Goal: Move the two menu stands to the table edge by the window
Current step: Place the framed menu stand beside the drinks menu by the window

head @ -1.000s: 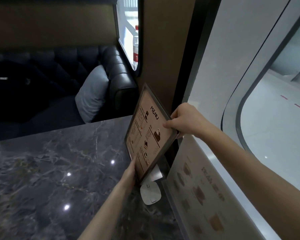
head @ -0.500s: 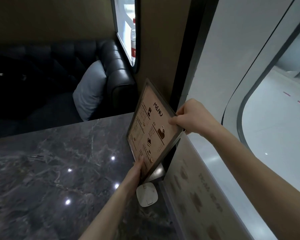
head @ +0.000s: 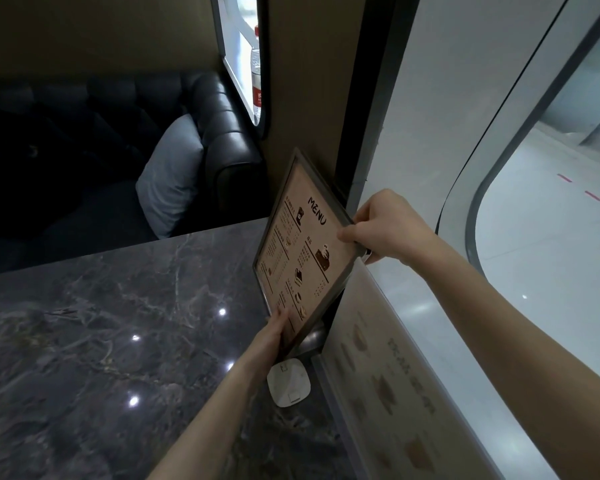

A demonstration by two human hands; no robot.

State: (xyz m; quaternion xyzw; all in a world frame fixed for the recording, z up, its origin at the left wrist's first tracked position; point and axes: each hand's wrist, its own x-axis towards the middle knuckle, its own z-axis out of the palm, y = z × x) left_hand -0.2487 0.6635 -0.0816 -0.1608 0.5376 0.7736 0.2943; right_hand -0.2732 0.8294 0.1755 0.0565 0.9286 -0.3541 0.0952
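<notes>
Menu stand [head: 300, 251] — stiff, light, probably top-heavy; right hand [head: 385, 230] pinches top corner, left hand [head: 274, 332] clasps lower edge.

We see a dark marble table [head: 101, 323]; a small white square device [head: 289, 384] lies flat on it near the window-side edge.

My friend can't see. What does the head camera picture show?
Two bare hands hold a framed menu stand tilted at the window edge of a dark marble table: the right hand grips its upper corner, the left hand its lower edge. A small white device lies below, and a black sofa with a grey cushion sits behind.
</notes>
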